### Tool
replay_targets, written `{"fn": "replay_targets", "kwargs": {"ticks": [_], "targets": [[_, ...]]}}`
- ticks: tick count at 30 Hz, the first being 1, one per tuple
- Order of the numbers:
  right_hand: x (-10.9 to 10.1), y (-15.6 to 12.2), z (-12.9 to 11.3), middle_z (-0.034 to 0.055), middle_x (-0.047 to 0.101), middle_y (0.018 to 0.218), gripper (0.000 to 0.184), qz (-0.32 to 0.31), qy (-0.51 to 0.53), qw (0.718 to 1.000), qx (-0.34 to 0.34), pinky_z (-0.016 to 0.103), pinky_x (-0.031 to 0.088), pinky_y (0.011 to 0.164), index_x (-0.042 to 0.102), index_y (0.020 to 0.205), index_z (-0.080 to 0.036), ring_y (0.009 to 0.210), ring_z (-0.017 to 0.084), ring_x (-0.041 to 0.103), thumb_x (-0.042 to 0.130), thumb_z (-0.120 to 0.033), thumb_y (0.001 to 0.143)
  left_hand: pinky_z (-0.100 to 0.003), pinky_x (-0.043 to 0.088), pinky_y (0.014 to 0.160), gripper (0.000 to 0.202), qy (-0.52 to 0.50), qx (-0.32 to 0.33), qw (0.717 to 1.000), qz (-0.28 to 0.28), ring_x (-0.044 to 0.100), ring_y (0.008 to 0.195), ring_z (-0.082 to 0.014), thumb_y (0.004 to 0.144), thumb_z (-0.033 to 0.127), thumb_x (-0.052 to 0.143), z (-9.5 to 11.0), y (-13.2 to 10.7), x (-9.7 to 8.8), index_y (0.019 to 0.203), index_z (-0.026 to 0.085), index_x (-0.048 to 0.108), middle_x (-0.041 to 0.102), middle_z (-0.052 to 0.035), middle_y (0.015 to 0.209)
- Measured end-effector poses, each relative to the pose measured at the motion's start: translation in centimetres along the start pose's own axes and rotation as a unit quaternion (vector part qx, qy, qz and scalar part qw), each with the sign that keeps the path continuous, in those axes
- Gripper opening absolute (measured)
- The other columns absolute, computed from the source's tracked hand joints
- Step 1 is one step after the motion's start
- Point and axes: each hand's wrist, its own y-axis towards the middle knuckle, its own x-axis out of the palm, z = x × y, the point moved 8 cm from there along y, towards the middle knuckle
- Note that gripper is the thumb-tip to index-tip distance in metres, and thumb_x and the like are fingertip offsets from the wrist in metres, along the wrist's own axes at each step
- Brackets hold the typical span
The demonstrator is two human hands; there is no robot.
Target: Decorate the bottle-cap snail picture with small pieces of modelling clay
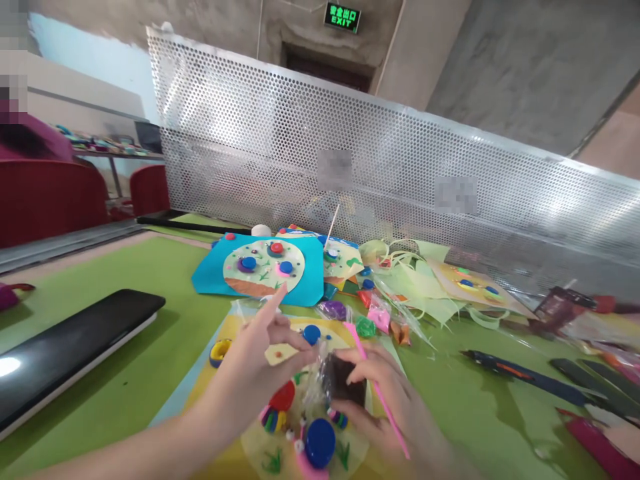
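My left hand [260, 363] hovers over a yellow craft sheet [223, 393] that carries a pale disc dotted with clay shapes, among them a blue button [320, 441] and a red one [283, 396]. Its forefinger sticks up while thumb and other fingers pinch the top of a clear plastic bag [313, 390]. My right hand [385, 400] grips the dark brown clay lump [345, 381] inside that bag and also carries a pink stick [380, 393] between its fingers.
A finished disc on blue paper [263, 267] lies further back, with clay packets and green paper scraps [425, 280] beside it. A black tablet [70, 343] rests at left. A glue gun [520, 373] and tools lie at right. A perforated metal screen [400, 180] closes the table's far edge.
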Motion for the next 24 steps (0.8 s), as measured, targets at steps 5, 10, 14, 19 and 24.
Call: {"fn": "replay_targets", "kwargs": {"ticks": [5,10,14,19,24], "targets": [[-0.5,0.1,2.4,0.0052,0.061,0.107,0.025,0.017,-0.013,0.996,0.082,0.034,0.051,0.083,0.042,0.097,-0.025,0.101,0.021,0.057,0.06,-0.018,0.081,-0.034,0.043,0.08,0.082,-0.132,-0.083,0.987,-0.024,0.062,0.084,-0.0209,0.07,0.047,0.059,-1.3,1.3,-0.2,0.134,0.01,0.025,0.067,-0.0031,0.079],[-0.7,0.2,4.9,0.0051,0.062,0.099,0.017,0.009,-0.045,0.983,0.178,0.037,0.052,0.076,0.046,0.092,-0.022,0.092,0.021,0.06,0.059,-0.02,0.081,-0.028,0.043,0.068,0.081,-0.178,-0.112,0.977,-0.035,0.059,0.078,-0.0182,0.07,0.048,0.06,-1.6,0.5,0.1,0.134,0.012,0.027,0.065,-0.0022,0.078],[-0.1,0.0,6.7,0.004,0.06,0.094,0.015,-0.021,-0.074,0.97,0.232,0.038,0.051,0.073,0.055,0.094,-0.016,0.087,0.019,0.06,0.058,-0.027,0.084,-0.028,0.042,0.063,0.087,-0.201,-0.089,0.974,-0.051,0.058,0.073,-0.017,0.065,0.045,0.069,-1.0,0.3,0.2,0.135,0.018,0.024,0.062,0.0024,0.074],[0.8,-0.7,8.7,0.0051,0.06,0.101,0.019,-0.067,-0.118,0.95,0.28,0.038,0.051,0.074,0.057,0.102,-0.015,0.087,0.018,0.06,0.055,-0.029,0.088,-0.038,0.038,0.087,0.083,-0.188,-0.054,0.979,-0.051,0.06,0.079,-0.0192,0.068,0.034,0.07,-0.1,0.2,-0.1,0.135,0.018,0.023,0.063,0.0042,0.068],[0.9,-0.9,9.3,0.0068,0.058,0.111,0.024,-0.102,-0.167,0.931,0.309,0.044,0.048,0.083,0.056,0.108,-0.016,0.099,0.023,0.057,0.057,-0.028,0.087,-0.04,0.036,0.09,0.079,-0.17,-0.042,0.983,-0.05,0.059,0.084,-0.0203,0.072,0.037,0.066,0.1,0.0,-0.2,0.136,0.019,0.024,0.066,0.0022,0.073]]}}
